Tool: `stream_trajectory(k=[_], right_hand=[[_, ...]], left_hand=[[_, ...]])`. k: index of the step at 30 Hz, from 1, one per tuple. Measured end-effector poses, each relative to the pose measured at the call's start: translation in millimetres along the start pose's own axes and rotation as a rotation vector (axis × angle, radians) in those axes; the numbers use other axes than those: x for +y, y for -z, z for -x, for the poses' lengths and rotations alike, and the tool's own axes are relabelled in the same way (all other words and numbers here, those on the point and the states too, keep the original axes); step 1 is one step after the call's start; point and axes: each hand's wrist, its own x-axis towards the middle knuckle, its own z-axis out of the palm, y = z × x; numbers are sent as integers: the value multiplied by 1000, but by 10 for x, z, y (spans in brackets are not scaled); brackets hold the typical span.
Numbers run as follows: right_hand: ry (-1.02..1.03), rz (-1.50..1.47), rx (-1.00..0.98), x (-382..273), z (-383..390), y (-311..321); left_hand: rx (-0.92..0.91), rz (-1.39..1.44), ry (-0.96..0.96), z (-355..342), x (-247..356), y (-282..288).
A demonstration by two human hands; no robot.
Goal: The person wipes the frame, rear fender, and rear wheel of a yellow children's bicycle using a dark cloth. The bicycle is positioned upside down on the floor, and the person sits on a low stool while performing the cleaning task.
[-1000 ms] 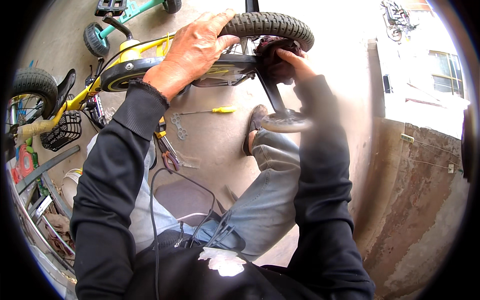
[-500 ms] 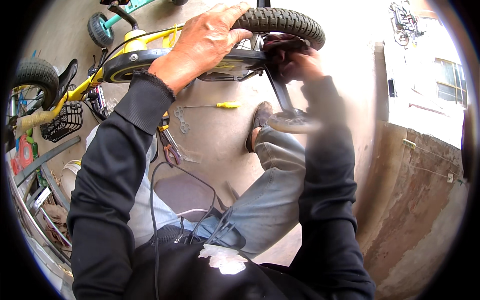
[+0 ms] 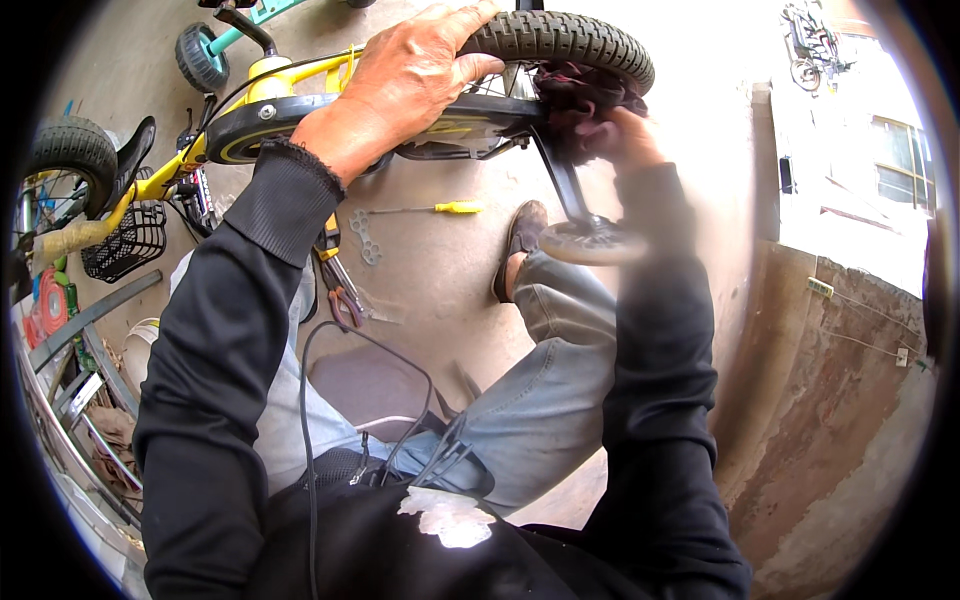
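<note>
A small yellow children's bicycle (image 3: pixel 300 72) lies turned over across the far part of the view. Its black knobby tyre (image 3: pixel 575 42) faces me. My left hand (image 3: pixel 405 85) grips this wheel at its left side, fingers over the tyre and thumb nearer me. A crumpled dark maroon cloth (image 3: pixel 590 105) is bunched in my right hand (image 3: pixel 637 138), against the wheel's right side near the spokes; the fingers are partly hidden. Below it, a black bracket (image 3: pixel 562 180) carries a small stabiliser wheel (image 3: pixel 592 242). The black chain guard (image 3: pixel 240 132) runs under my left wrist.
On the floor lie a yellow-handled screwdriver (image 3: pixel 455 207), a flat metal spanner (image 3: pixel 366 238) and pliers (image 3: pixel 347 307). A black basket (image 3: pixel 125 243) and another tyre (image 3: pixel 75 160) are at the left. A dark cable (image 3: pixel 305 420) loops over my lap. A low wall (image 3: pixel 800 400) stands right.
My right hand and the cloth have shifted slightly right and toward me, and more of the cloth shows. My left hand stays on the wheel.
</note>
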Motion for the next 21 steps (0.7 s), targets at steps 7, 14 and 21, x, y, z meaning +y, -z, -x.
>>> stream_trajectory(k=[7,14,21], right_hand=[[12,336,34,-9,-113,-206],[-151,-286,206,-8,3,682],[-166,675,-85,120,-156,909]], left_hand=[[0,-2,-1,17,-63,6],[-10,-6,-18,10,-36,7],[-13,36,13,-10,20,-29]])
